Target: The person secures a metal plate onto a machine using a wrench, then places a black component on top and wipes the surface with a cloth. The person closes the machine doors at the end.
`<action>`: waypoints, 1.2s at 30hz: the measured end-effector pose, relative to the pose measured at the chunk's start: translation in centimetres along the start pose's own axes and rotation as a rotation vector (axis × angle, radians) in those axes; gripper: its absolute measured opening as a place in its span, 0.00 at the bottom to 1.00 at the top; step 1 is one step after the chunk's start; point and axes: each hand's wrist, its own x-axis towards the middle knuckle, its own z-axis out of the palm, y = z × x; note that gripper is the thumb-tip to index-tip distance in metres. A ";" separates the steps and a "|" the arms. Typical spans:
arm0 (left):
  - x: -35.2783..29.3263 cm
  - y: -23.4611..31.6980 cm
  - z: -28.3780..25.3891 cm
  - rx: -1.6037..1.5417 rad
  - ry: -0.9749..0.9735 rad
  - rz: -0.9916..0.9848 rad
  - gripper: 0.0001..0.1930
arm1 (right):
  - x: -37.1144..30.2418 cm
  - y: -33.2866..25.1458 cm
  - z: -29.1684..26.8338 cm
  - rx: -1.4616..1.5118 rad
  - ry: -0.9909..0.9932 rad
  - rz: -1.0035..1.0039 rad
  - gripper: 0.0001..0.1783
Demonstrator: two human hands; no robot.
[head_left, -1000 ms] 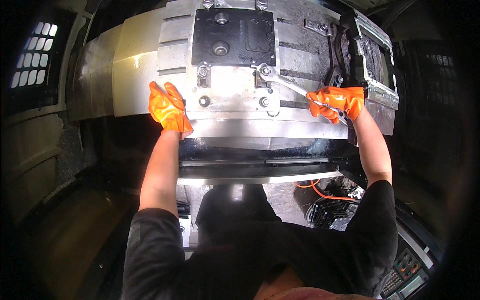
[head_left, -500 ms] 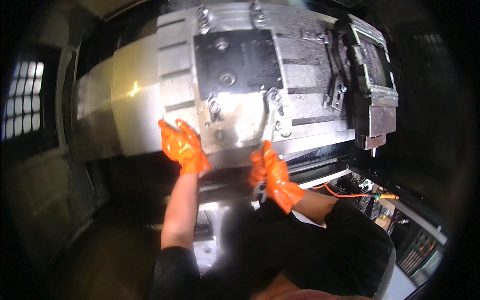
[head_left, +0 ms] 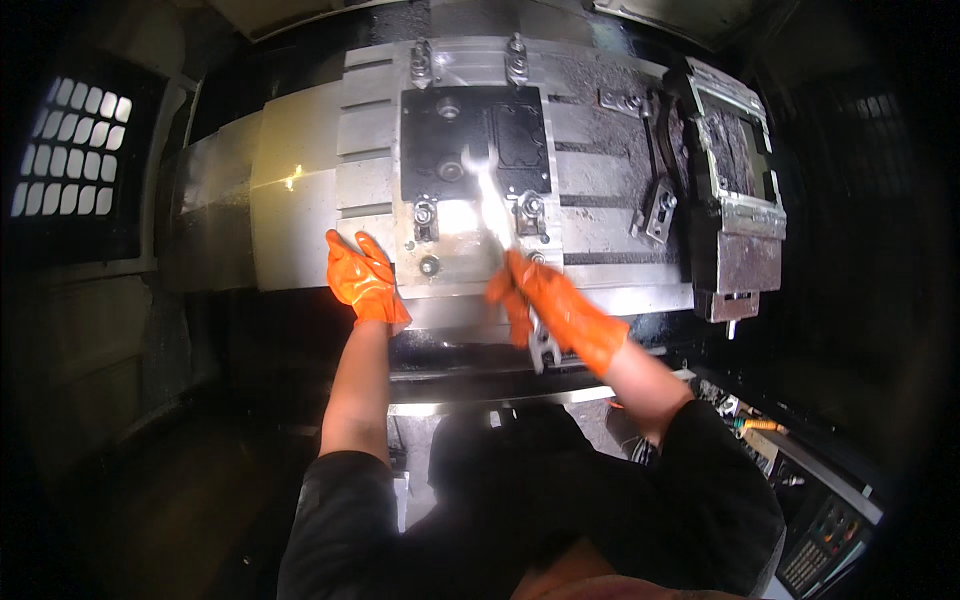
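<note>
My right hand [head_left: 565,310], in an orange glove, is closed around a double open-ended wrench [head_left: 492,205]. Its far jaw is over the black plate [head_left: 425,145], apart from the nuts; the other jaw sticks out below my fist. The plate sits on a bright metal base plate [head_left: 455,272]. Stepped bolts and nuts hold it at the near left clamp [head_left: 424,215] and near right clamp [head_left: 530,210], with two more along the far edge. My left hand [head_left: 362,280], also gloved in orange, lies with fingers apart on the slotted machine table [head_left: 362,180], left of the base plate.
Wet dark chips cover the table's right part, where a loose clamp [head_left: 658,208] and a bar lie. A heavy dark vise-like block [head_left: 752,250] stands at the right. Metal way covers [head_left: 290,180] extend left. A control panel [head_left: 822,545] is at lower right.
The wrench's far jaw has come away from the near right clamp's nut and swung left and farther away, over the black plate. My left hand stays at the table, and the view has shifted slightly.
</note>
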 end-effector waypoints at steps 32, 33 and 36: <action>-0.8 3.8 -0.7 0.676 0.062 0.309 0.25 | 17.5 -9.3 -10.0 -0.134 -0.034 0.194 0.34; -0.7 3.4 -0.7 0.667 0.071 0.317 0.25 | 16.9 -9.4 -10.3 -0.147 -0.019 0.233 0.35; -0.6 2.8 -0.4 0.577 0.111 0.353 0.23 | 17.3 -8.7 -11.9 -0.070 -0.072 0.309 0.37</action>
